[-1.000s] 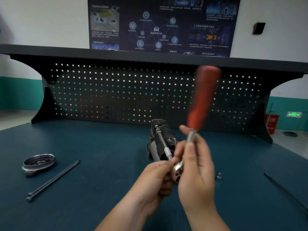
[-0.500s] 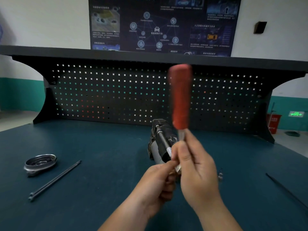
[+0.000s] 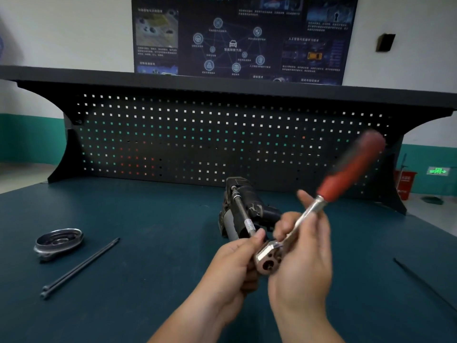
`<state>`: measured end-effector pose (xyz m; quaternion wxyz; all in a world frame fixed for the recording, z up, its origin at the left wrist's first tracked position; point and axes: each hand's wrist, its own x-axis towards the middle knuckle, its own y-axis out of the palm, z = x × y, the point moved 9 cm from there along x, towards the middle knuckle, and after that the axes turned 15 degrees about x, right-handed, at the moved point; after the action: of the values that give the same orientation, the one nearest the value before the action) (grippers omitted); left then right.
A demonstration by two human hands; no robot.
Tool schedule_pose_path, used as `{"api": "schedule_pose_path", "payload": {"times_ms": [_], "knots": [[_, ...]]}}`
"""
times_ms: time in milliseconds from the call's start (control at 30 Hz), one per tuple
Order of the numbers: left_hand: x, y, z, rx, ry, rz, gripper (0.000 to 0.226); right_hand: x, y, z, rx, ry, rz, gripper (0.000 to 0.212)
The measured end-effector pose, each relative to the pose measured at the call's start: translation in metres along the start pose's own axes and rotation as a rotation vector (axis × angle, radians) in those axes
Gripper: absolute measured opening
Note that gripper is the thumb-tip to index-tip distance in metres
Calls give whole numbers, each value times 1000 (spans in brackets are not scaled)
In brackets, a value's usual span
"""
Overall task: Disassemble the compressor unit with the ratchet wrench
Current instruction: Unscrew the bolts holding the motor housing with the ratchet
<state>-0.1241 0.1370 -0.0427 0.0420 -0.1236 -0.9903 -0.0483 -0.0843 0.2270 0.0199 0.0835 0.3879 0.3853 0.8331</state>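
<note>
Right hand (image 3: 304, 258) grips the chrome, red-handled ratchet wrench (image 3: 318, 202) mid-frame; left hand (image 3: 232, 266) pinches its knurled extension (image 3: 248, 224), dark compressor unit (image 3: 249, 206) just behind

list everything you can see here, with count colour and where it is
compressor unit: one, dark grey, mid table, before the pegboard
ratchet wrench: one, red handle, chrome head, held above the table
extension bar: one, chrome, from wrench head to compressor unit
end cover: one, silver, table left
long bolts: two, black, side by side, right of the end cover
thin rod: one, black, table right
table: one, dark teal
pegboard: one, black, behind table
poster: one, dark blue, wall
left hand: grips extension bar's near end
right hand: grips wrench shank
</note>
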Motion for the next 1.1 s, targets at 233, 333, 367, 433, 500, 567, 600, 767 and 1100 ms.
{"api": "schedule_pose_path", "payload": {"times_ms": [233, 333, 367, 433, 500, 567, 600, 767, 1100], "knots": [[-2, 4, 3, 39, -22, 41, 41, 8, -18, 0, 103, 42, -157, 29], [-2, 1, 6, 51, -66, 20, 43, 8, -1, 5, -5, -8, 6, 26], [-3, 0, 5, 52, -71, 12, 43, 7, 6, 8, -64, -40, 75, 24], [-4, -1, 4, 60, -68, 0, 45, 4, 19, 10, -194, -82, 227, 26], [-4, -2, 5, 57, -69, -2, 45, -1, 31, 9, -323, -100, 391, 30], [-1, -3, 11, 45, -79, 4, 41, -7, 42, 5, -427, -98, 559, 34], [0, -3, 13, 50, -85, 4, 35, -10, 45, 2, -467, -97, 628, 34], [1, -1, 10, -8, -43, 22, 26, -10, 41, 5, -379, -89, 492, 26], [0, 6, 6, -76, -31, 45, 38, 9, -13, 2, 79, 38, -135, 26]]}}
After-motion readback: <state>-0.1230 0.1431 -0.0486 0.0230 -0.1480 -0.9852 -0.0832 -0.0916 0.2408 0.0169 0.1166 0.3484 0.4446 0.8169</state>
